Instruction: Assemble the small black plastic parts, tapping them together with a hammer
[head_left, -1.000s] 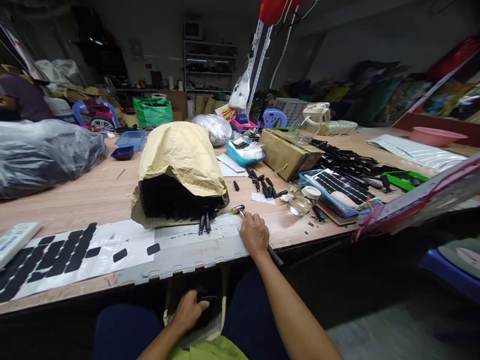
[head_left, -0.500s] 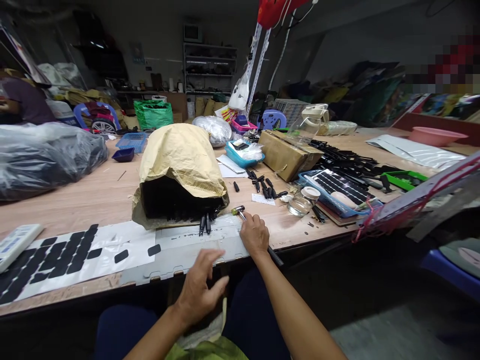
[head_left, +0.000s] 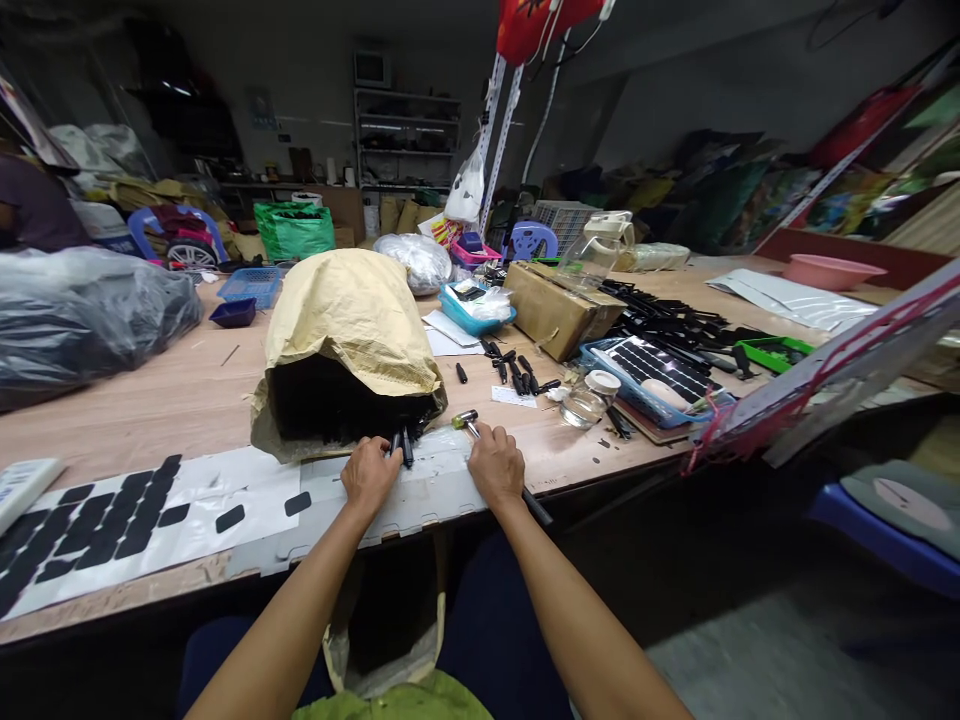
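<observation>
My right hand (head_left: pixel 496 468) is wrapped round a small hammer (head_left: pixel 464 419), its yellowish head past the fingers and its dark handle sticking out behind the wrist. Just in front of the bag's mouth, my left hand (head_left: pixel 370 474) closes its fingers on one of the slim black pointed parts; most of that part is hidden by the hand. A second black part (head_left: pixel 407 447) lies right beside those fingers. The big tan woven bag (head_left: pixel 349 310) lies on its side, its dark mouth towards me. Both hands rest over a grey plastic board (head_left: pixel 442 490) at the table edge.
Several black parts (head_left: pixel 517 375) lie beyond my right hand, near a glass jar (head_left: pixel 583 405) and a cardboard box (head_left: pixel 551 308). A white sheet (head_left: pixel 262 475) with black stickers lies left. A blue basket (head_left: pixel 652 375) is at right. An open bag (head_left: pixel 337 650) hangs by my lap.
My left hand has moved from open above my lap, forward to the bag's mouth, and has closed on a black part. My right hand still holds the hammer. The view has shifted slightly.
</observation>
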